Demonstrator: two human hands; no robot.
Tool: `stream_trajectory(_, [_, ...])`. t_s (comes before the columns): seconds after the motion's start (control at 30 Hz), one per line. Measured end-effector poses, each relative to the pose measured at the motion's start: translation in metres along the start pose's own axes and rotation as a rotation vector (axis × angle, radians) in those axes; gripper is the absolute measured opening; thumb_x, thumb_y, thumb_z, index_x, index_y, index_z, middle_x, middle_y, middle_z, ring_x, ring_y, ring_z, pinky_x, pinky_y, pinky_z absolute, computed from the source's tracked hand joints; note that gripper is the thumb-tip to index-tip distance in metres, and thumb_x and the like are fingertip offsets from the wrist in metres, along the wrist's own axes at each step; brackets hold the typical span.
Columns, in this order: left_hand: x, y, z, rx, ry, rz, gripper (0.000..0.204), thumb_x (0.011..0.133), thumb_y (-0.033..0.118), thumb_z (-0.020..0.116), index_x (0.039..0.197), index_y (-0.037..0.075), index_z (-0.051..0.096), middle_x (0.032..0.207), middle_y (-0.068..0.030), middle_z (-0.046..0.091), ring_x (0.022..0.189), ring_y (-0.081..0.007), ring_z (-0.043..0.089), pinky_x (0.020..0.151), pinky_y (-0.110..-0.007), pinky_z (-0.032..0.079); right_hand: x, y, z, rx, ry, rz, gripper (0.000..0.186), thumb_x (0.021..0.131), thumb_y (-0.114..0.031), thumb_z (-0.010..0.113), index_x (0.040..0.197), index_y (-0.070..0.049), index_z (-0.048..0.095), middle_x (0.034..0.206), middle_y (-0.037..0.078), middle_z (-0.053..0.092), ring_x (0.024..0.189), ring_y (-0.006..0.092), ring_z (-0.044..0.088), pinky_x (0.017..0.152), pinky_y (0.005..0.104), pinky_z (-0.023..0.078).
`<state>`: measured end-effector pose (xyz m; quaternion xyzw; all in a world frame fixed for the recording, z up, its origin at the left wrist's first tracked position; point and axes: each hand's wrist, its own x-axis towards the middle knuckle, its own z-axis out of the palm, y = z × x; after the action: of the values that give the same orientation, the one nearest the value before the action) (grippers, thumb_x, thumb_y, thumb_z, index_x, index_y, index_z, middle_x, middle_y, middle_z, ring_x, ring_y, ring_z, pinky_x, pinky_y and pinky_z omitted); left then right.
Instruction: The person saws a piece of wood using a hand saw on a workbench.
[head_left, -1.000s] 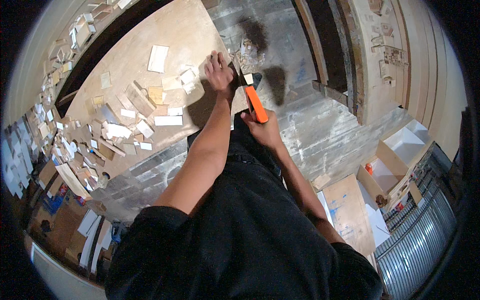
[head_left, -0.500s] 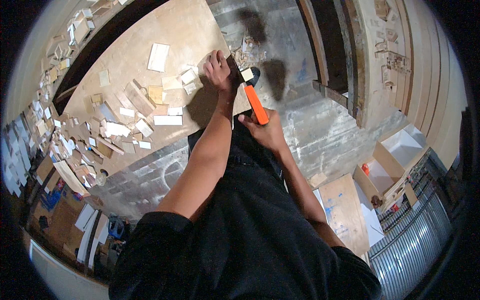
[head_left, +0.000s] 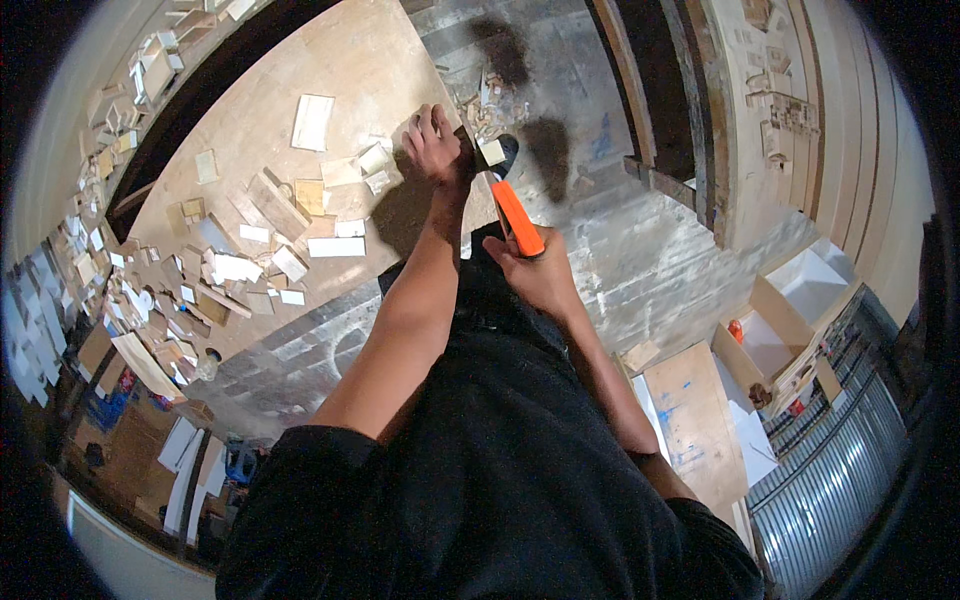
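Note:
My right hand (head_left: pixel 540 275) is wrapped round the orange handle of what looks like a hand saw (head_left: pixel 517 218). Its dark, narrow blade runs from the handle up past the table's edge, beside my left wrist. My left hand (head_left: pixel 437 150) rests at the right edge of the plywood table (head_left: pixel 370 50), fingers loosely bent and apart. Whatever lies under its palm is hidden. Just right of the blade a small pale wood block (head_left: pixel 493 152) shows beyond the table edge, over the floor; what supports it is hidden.
Wood offcuts (head_left: pixel 275 205) and white-faced pieces are strewn over the table's left part. Scraps (head_left: pixel 490 110) lie on the grey floor (head_left: pixel 640 270) beyond the edge. At the right stand open wooden boxes (head_left: pixel 765 325), a plywood panel (head_left: pixel 695 410) and corrugated metal (head_left: pixel 830 490).
My right hand and the orange handle have shifted slightly down, toward my body. My left hand stays at the table edge. The whole view has moved a little.

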<state>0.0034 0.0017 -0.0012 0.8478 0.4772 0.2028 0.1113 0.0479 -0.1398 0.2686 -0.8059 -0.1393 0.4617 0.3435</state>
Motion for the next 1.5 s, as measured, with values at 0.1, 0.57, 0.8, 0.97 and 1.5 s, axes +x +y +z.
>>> stream_trajectory(0.1, [-0.001, 0.016, -0.009, -0.03, 0.0, 0.003, 0.05, 0.083, 0.016, 0.059, 0.132, 0.003, 0.057, 0.139, -0.0142, 0.051, 0.127, -0.0353, 0.049, 0.106, -0.058, 0.035, -0.013, 0.004, -0.008, -0.032, 0.008, -0.016, 0.041, 0.085, -0.017, 0.08, 0.066, -0.001, 0.048, 0.058, 0.004, 0.044, 0.057, 0.0107, 0.038, 0.052, 0.0328, 0.038])
stream_trajectory(0.57, [-0.004, -0.002, 0.005, 0.085, 0.0, 0.009, 0.047, 0.087, 0.014, 0.06, 0.134, 0.009, 0.057, 0.138, -0.0101, 0.052, 0.127, -0.0327, 0.049, 0.107, -0.059, 0.036, -0.012, 0.015, -0.002, -0.08, -0.014, -0.071, 0.029, 0.085, -0.015, 0.078, 0.072, 0.001, 0.058, 0.059, 0.01, 0.058, 0.055, 0.0133, 0.05, 0.056, 0.0339, 0.046])
stream_trajectory(0.8, [-0.003, -0.001, 0.002, 0.118, -0.068, 0.017, 0.052, 0.086, 0.014, 0.061, 0.137, 0.012, 0.055, 0.14, -0.0087, 0.051, 0.128, -0.0334, 0.049, 0.109, -0.059, 0.036, -0.01, 0.017, -0.014, -0.01, 0.003, -0.042, 0.034, 0.085, -0.015, 0.078, 0.069, 0.002, 0.054, 0.057, 0.011, 0.052, 0.052, 0.0174, 0.045, 0.053, 0.0347, 0.042])
stream_trajectory(0.97, [0.001, 0.014, -0.01, 0.066, -0.041, 0.022, 0.052, 0.083, 0.014, 0.06, 0.135, 0.008, 0.056, 0.138, -0.0131, 0.053, 0.127, -0.0356, 0.048, 0.108, -0.057, 0.036, 0.008, 0.017, -0.002, -0.035, -0.039, -0.045, 0.028, 0.084, -0.018, 0.079, 0.079, 0.003, 0.06, 0.064, 0.018, 0.059, 0.054, 0.0226, 0.056, 0.057, 0.0369, 0.046])
stream_trajectory(1.5, [0.002, 0.01, -0.012, -0.075, 0.026, 0.113, 0.058, 0.083, 0.027, 0.06, 0.133, 0.0, 0.051, 0.135, -0.0196, 0.051, 0.122, -0.0425, 0.049, 0.104, -0.059, 0.033, 0.097, -0.069, -0.059, 0.219, -0.468, 0.068, 0.05, 0.094, -0.052, 0.066, 0.092, -0.002, 0.07, 0.069, 0.001, 0.062, 0.06, 0.012, 0.059, 0.053, 0.0343, 0.048])
